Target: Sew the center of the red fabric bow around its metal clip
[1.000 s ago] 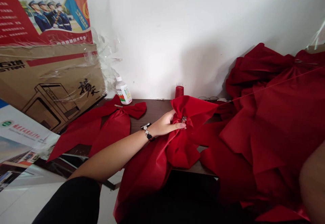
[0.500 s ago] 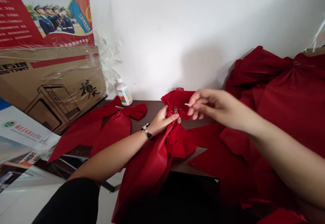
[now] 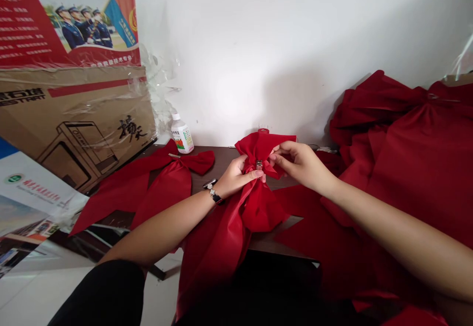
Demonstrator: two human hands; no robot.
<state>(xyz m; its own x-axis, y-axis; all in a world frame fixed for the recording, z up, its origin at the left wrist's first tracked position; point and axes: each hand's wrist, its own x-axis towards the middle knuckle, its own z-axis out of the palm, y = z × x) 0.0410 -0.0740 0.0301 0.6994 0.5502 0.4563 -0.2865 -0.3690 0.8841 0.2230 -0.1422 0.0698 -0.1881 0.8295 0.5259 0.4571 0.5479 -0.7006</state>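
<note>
A red fabric bow [image 3: 254,203] lies on the dark table [image 3: 221,161] in front of me, its tails hanging over the near edge. My left hand [image 3: 236,176], with a watch on the wrist, pinches the bow's gathered centre beside a small metal clip [image 3: 259,164]. My right hand [image 3: 295,161] is closed on the bow's upper loop, right next to the clip, fingertips pinched together. What lies between those fingertips besides fabric cannot be made out.
A finished red bow [image 3: 158,178] lies at the left of the table. A heap of red bows [image 3: 406,148] fills the right side. A small white bottle [image 3: 182,134] stands by the wall. A large cardboard box [image 3: 74,119] leans at the left.
My right hand has come in from the right and closed on the bow beside the clip. My left hand lifted and gathered the bow's centre, shifting it slightly left.
</note>
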